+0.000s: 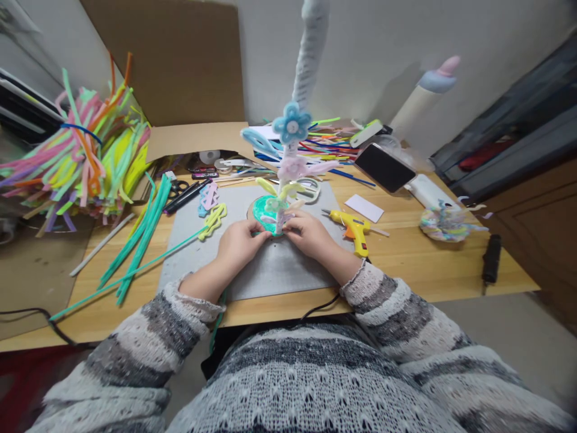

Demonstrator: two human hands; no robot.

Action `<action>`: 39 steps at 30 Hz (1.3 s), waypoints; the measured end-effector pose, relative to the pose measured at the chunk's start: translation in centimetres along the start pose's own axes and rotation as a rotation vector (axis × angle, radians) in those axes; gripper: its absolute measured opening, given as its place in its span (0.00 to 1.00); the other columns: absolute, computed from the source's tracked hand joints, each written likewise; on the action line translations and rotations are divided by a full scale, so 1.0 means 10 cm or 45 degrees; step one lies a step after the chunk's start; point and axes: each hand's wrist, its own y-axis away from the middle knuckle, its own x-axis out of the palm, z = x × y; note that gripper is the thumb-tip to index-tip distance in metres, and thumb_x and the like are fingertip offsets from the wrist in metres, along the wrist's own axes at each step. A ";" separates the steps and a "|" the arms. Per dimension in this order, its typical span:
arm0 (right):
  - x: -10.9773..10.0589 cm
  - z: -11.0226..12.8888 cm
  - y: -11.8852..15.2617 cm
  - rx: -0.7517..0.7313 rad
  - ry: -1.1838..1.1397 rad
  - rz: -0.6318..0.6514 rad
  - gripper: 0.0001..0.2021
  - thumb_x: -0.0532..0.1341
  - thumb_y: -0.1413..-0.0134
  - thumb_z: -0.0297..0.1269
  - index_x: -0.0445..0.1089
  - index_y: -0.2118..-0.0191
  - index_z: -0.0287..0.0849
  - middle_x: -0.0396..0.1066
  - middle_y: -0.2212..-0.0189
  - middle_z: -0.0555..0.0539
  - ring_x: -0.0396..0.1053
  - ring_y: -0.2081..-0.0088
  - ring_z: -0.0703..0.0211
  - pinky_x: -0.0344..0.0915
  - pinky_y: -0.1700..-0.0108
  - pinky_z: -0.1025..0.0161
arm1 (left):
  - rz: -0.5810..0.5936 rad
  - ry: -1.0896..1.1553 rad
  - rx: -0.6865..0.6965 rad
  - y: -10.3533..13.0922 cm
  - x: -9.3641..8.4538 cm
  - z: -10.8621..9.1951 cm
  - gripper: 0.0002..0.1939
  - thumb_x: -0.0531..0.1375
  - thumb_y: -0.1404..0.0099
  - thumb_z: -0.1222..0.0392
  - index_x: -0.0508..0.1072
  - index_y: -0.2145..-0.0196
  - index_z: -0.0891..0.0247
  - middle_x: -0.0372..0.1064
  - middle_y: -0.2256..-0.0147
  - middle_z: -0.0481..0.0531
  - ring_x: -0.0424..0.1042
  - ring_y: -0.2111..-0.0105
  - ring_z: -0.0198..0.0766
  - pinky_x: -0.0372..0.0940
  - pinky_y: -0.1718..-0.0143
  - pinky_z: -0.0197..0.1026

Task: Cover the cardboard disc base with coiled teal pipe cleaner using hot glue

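Note:
A tall pipe-cleaner flower decoration point(303, 72) with a white wrapped stem stands upright in front of me. It bears a blue flower point(292, 123), a pink flower point(294, 168) and yellow-green leaves low down. Its foot rests on a round base point(261, 209) covered with green pipe cleaner. My left hand point(241, 243) is closed, thumb and finger pinching the near left edge of that green covering. On the other side, my right hand point(311, 234) is closed, its fingertips at the base's near right edge beside the stem. A green strand hangs below my left wrist.
Beneath the base lies a grey mat point(198, 264). Zigzag pipe-cleaner pieces point(213, 221) and green pipe cleaners point(144, 246) lie to the left, near a large colourful bundle point(90, 156). A yellow glue gun point(354, 230), a white card point(364, 208) and a phone point(385, 167) are on the right.

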 end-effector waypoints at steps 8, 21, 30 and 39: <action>0.01 -0.02 0.00 -0.039 -0.018 -0.019 0.08 0.58 0.50 0.24 0.72 0.74 0.42 0.73 0.62 0.45 0.70 0.58 0.55 0.65 0.54 0.58 | -0.108 -0.171 0.204 -0.04 -0.03 0.00 0.07 0.66 0.42 0.55 0.77 0.73 0.60 0.70 0.72 0.51 0.68 0.64 0.45 0.58 0.61 0.44; 0.05 0.03 0.01 0.090 -0.017 -0.022 0.04 0.61 0.49 0.30 0.72 0.72 0.44 0.73 0.54 0.43 0.69 0.51 0.52 0.60 0.45 0.49 | -0.088 -0.163 0.095 -0.06 0.00 -0.02 0.09 0.65 0.43 0.53 0.77 0.76 0.59 0.68 0.68 0.53 0.67 0.61 0.49 0.59 0.58 0.50; 0.08 0.08 0.02 0.286 -0.040 -0.010 0.02 0.64 0.52 0.32 0.70 0.70 0.44 0.71 0.52 0.45 0.66 0.46 0.47 0.34 0.37 0.31 | -0.136 -0.122 0.017 -0.06 0.03 -0.01 0.13 0.66 0.47 0.54 0.73 0.64 0.60 0.67 0.59 0.54 0.66 0.53 0.52 0.60 0.49 0.55; 0.01 0.09 0.02 0.300 -0.030 0.095 0.16 0.55 0.60 0.23 0.72 0.63 0.45 0.69 0.49 0.44 0.62 0.42 0.47 0.32 0.35 0.33 | -0.012 0.323 0.272 -0.19 0.07 0.19 0.52 0.68 0.50 0.59 0.45 0.34 0.62 0.50 0.35 0.64 0.54 0.36 0.54 0.49 0.35 0.56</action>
